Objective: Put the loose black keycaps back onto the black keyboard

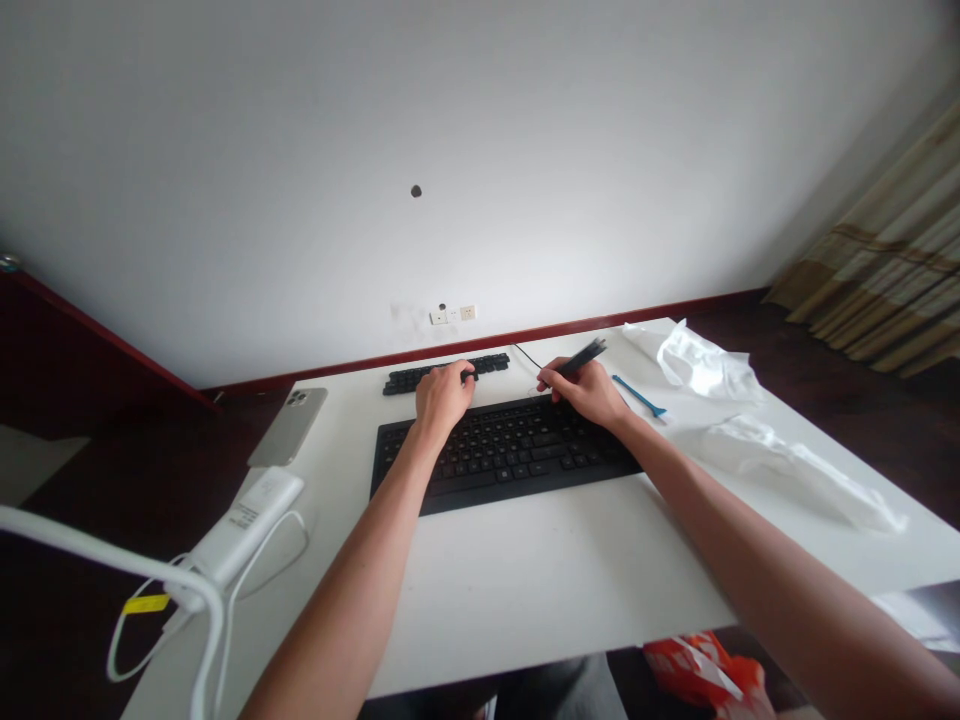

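A black keyboard [517,455] lies on the white table, with both my hands over its far edge. My left hand [441,398] is closed, thumb and fingers pinched around a small black keycap [469,376]. Behind it, loose black keycaps [409,380] stand in rows. My right hand [585,393] grips a slim black tool [583,356] slanting up to the right; a faint thin wire shows near its lower end, but its tip is unclear. To the right of that hand lies a blue tool [637,396] with a flared end.
Crumpled white plastic bags [709,365] lie along the right side. A phone [291,425] rests at the left edge, near a white power strip [240,525] with cables. A white curved bar [112,550] crosses the lower left. The wall stands behind the table.
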`<state>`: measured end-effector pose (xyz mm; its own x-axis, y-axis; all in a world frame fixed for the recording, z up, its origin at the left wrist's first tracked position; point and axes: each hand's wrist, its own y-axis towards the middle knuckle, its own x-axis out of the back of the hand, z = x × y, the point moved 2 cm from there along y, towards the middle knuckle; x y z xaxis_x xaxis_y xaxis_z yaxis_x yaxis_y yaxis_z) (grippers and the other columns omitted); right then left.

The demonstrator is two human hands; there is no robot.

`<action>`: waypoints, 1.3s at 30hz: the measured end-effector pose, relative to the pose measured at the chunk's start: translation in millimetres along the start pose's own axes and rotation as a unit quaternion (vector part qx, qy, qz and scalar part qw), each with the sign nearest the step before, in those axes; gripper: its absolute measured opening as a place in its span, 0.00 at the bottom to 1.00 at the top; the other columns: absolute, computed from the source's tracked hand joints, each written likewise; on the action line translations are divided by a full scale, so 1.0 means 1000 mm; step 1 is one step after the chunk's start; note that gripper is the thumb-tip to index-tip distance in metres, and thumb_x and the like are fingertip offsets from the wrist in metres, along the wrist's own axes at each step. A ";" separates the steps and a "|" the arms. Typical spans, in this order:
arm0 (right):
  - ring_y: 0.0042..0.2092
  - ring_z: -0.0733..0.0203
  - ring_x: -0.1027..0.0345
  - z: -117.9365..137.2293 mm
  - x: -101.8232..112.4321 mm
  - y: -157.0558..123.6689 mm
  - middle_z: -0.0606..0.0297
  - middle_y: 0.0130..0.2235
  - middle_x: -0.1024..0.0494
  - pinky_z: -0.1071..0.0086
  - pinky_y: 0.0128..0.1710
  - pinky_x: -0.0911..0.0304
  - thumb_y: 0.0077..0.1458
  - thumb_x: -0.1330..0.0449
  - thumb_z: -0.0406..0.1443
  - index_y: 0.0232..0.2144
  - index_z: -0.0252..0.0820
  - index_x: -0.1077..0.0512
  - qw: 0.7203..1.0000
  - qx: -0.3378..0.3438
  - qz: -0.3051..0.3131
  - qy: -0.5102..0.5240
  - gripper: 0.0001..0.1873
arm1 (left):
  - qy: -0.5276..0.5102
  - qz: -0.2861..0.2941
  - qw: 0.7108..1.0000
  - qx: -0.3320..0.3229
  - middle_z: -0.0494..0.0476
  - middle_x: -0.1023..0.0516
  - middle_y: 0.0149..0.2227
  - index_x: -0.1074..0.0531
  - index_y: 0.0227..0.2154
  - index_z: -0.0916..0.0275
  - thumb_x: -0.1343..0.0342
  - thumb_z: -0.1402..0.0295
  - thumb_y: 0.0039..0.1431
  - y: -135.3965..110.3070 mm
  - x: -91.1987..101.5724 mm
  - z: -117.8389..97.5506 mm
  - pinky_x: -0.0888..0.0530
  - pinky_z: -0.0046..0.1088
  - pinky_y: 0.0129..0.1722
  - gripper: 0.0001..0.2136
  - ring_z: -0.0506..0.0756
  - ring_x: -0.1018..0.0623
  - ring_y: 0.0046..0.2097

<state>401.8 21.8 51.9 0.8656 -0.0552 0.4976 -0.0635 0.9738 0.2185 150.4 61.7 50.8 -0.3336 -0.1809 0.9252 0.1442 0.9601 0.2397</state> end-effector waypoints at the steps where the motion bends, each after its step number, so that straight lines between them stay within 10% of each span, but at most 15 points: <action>1: 0.27 0.62 0.29 -0.001 0.000 0.000 0.65 0.27 0.19 0.69 0.32 0.35 0.61 0.40 0.47 0.33 0.41 0.21 1.000 0.003 0.000 0.009 0.16 | -0.007 -0.005 1.000 -0.004 0.54 0.16 0.37 0.21 0.48 0.50 0.45 0.65 0.67 -0.002 0.004 -0.002 0.25 0.35 0.47 0.12 0.59 0.18 0.43; 14: 0.27 0.63 0.32 0.003 -0.003 -0.001 0.61 0.29 0.19 0.70 0.30 0.35 0.65 0.44 0.55 0.32 0.40 0.25 0.989 0.015 0.058 0.133 0.25 | -0.079 0.017 0.987 -0.138 0.54 0.20 0.41 0.22 0.45 0.56 0.39 0.53 0.64 -0.101 0.013 -0.051 0.25 0.31 0.46 0.14 0.56 0.20 0.45; 39: 0.27 0.62 0.24 0.020 -0.019 -0.014 0.62 0.28 0.19 0.70 0.29 0.25 0.59 0.35 0.49 0.30 0.37 0.25 0.967 -0.026 0.210 0.143 0.19 | -0.095 0.097 0.983 -0.125 0.56 0.18 0.44 0.26 0.50 0.58 0.32 0.53 0.57 -0.111 -0.001 -0.065 0.25 0.34 0.47 0.23 0.58 0.19 0.46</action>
<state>376.6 5.1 56.1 0.8716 0.4027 0.2796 -0.4196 0.9077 0.0009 195.3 -58.9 41.9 -0.4414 0.0672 0.8948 0.4396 0.8855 0.1503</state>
